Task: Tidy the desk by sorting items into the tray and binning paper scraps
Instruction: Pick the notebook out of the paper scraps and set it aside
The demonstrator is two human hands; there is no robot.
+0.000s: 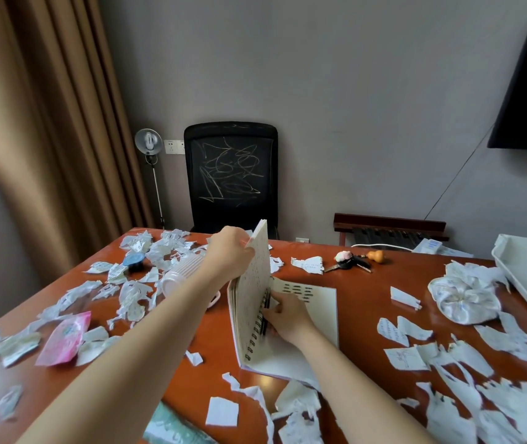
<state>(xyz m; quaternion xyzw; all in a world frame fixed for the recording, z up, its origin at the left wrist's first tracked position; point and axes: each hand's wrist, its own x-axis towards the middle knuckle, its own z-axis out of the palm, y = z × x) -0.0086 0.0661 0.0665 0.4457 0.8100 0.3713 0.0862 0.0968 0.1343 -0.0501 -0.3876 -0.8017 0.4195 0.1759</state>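
A spiral notebook (311, 315) lies half open in the middle of the red-brown desk (361, 302). My left hand (228, 251) grips the upper edge of its raised pages and holds them nearly upright. My right hand (287, 317) rests on the flat page beside the spiral, fingers on a black pen (266, 310) lying along the binding. Torn paper scraps (467, 360) cover both sides of the desk. The white tray (524, 267) stands at the far right edge.
A pink packet (63, 339), a pale ribbed cup (180, 275) on its side and a blue-lidded pot (133, 261) lie at left. Keys with charms (353, 260) sit behind the notebook, a white scrunchie (465, 299) at right. A black chair (231, 177) stands behind the desk.
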